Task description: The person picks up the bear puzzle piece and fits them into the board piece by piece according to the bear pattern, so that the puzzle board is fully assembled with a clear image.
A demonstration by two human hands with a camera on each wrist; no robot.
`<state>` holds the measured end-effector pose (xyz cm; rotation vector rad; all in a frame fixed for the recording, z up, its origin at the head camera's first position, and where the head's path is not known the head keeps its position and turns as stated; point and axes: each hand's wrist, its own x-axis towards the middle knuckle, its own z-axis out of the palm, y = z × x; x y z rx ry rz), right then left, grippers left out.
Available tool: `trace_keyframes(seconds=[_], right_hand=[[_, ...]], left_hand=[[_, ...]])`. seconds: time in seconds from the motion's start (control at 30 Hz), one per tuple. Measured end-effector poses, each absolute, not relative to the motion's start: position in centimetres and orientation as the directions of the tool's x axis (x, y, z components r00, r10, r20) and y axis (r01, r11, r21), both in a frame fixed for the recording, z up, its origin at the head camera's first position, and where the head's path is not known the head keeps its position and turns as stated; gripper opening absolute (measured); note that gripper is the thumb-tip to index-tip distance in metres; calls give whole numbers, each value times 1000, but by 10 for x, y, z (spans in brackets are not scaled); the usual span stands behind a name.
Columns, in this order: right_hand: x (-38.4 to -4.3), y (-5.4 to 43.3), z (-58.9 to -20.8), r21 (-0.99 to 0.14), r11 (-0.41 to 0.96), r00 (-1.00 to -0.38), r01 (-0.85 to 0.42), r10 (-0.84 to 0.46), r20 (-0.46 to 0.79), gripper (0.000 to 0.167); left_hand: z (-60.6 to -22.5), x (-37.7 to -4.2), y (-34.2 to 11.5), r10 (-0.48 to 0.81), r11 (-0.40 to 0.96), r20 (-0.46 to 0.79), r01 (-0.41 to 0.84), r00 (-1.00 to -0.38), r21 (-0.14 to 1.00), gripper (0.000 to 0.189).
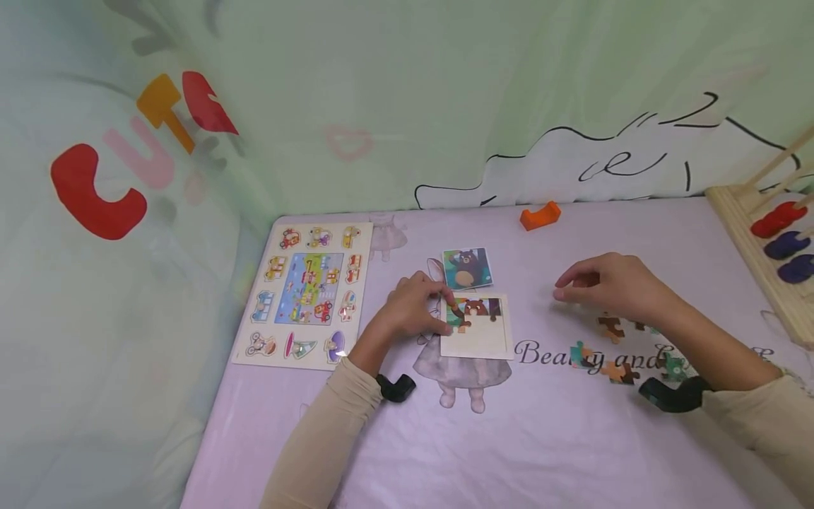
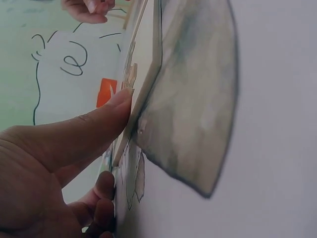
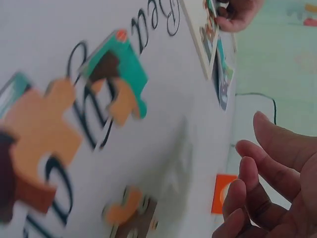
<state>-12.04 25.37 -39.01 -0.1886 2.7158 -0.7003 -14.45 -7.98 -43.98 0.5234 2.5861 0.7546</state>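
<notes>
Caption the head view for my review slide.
Left hand holds the partly filled bear puzzle board; empty right hand hovers near loose puzzle pieces.

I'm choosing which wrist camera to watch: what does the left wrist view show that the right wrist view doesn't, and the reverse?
Only the left wrist view: the grey skirt printed on the cloth. Only the right wrist view: loose puzzle pieces on that cloth. Both: the puzzle board with the left hand at its edge, the right hand, and the orange block.
</notes>
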Motion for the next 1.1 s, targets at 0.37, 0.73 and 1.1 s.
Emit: trace_keyframes(seconds=[0.37,0.73,1.1], right_hand=[[-113,299,-397,-433,899,-934,-63,-206,-292,47],[-108,326,-418,-434,901,-927,-23,-182,-329,48],[-103,334,-429,-444,896,-933,-28,-183,-309,45]], left_hand=[[-440,-144,-81,444,799,-268,242,-855,550,39],[-440,-144,-81,451,794,-265,247,-852,556,39],[-439,-143,-81,451,784,-275,230,-849,576,38]])
